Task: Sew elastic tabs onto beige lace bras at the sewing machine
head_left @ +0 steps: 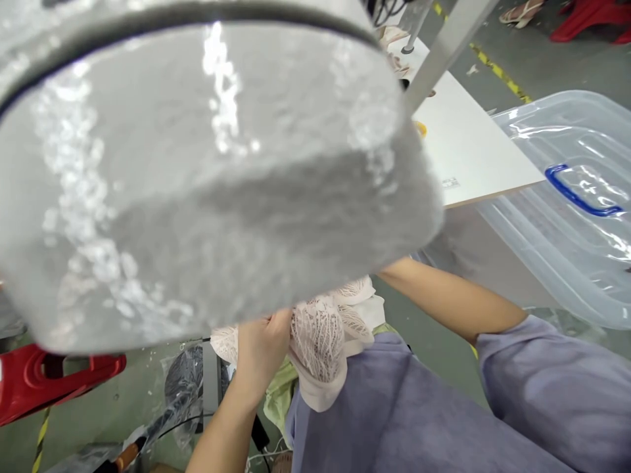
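My left hand [265, 345] is closed on a pale pink lace garment [319, 338], gripping it just under the lower edge of a big grey machine housing [256, 217]. The lace has a leaf-like pattern and a smooth plain edging, and it hangs in front of my lap. From the right my forearm [444, 295] reaches in behind the housing; my right hand itself is hidden there, so its fingers do not show. Light green cloth [280, 394] pokes out below the lace. The housing is glossy, close to the camera and covers most of the upper left.
At the right a white tabletop [478, 144] carries a metal post [444, 52]. Beside it stands a clear plastic bin [557, 243] with a blue handle [582, 194]. A red stool [54, 381] and a plastic-wrapped item [185, 378] are on the floor at lower left.
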A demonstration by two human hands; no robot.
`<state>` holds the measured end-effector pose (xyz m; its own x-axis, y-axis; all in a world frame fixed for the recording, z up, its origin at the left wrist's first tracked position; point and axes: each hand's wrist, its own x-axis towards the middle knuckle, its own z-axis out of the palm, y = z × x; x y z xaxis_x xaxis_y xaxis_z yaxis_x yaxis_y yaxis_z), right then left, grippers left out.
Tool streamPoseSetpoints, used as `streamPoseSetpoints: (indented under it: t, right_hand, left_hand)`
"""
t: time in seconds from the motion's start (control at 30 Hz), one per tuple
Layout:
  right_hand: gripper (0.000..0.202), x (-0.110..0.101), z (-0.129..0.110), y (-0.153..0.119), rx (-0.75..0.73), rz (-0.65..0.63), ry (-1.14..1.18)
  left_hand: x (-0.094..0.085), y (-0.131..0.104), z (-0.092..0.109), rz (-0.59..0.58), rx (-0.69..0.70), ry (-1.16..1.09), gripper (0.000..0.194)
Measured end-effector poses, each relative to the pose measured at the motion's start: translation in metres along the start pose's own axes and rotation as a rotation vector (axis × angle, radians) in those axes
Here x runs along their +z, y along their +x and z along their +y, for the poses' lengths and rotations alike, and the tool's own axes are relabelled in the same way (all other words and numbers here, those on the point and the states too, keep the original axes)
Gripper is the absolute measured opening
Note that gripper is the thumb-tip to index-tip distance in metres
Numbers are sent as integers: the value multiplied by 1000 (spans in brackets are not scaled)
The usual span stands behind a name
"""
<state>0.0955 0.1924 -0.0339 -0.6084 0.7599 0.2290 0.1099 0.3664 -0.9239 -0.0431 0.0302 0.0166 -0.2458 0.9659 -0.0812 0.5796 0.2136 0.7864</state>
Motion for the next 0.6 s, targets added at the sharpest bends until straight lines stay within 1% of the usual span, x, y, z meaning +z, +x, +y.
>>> streamPoseSetpoints:
  t: [0.2,0.4,0.6]
  right_hand:
    - [22,-3,0,1,1,-21,69]
    - [23,-3,0,0,-29,2,39]
    - [20,-4,-4,-2,-1,-10,45]
  left_hand:
    - [-1,2,2,-14,12,27,28]
    - [-1,4,3,-11,36,43,28]
    - [-1,4,0,-18,51,69,31]
